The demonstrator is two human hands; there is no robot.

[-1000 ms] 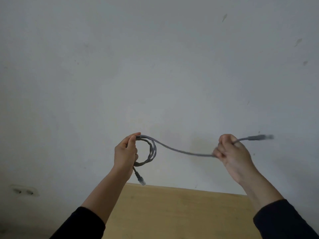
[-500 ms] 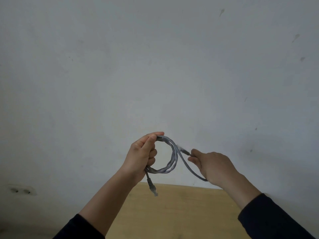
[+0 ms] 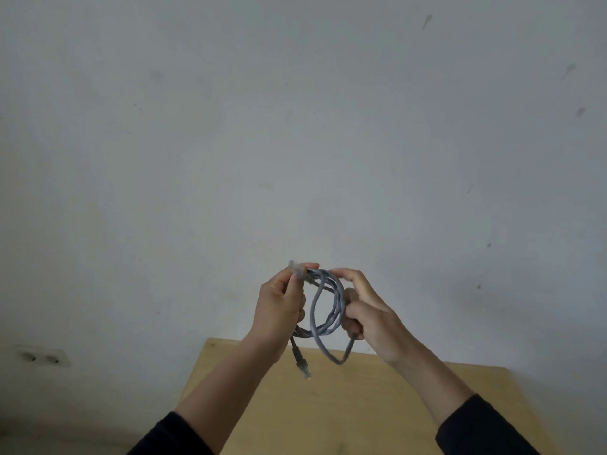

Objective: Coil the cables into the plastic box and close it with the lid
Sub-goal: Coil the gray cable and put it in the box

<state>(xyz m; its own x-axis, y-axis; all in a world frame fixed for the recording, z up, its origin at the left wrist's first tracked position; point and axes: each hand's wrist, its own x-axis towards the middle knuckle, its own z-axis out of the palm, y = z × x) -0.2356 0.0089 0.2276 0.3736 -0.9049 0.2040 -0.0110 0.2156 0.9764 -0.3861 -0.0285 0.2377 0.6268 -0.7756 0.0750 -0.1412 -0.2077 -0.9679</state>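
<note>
A grey network cable [image 3: 331, 310] is wound into a small coil that I hold up in front of the wall. My left hand [image 3: 279, 310] pinches the top of the coil, and one clear plug sticks up past its fingertips. My right hand [image 3: 368, 310] grips the coil's right side, with a loose loop hanging below it. The other plug [image 3: 301, 364] dangles under my left hand. The plastic box and its lid are out of view.
A light wooden table [image 3: 328, 405] lies below my hands, its far edge against a pale grey wall [image 3: 295, 126]. A double wall socket [image 3: 42, 357] sits low at the left.
My right hand has moved left, bringing the stretched-out cable end over to the coil. The free end is now laid onto the coil and both hands hold it close together.
</note>
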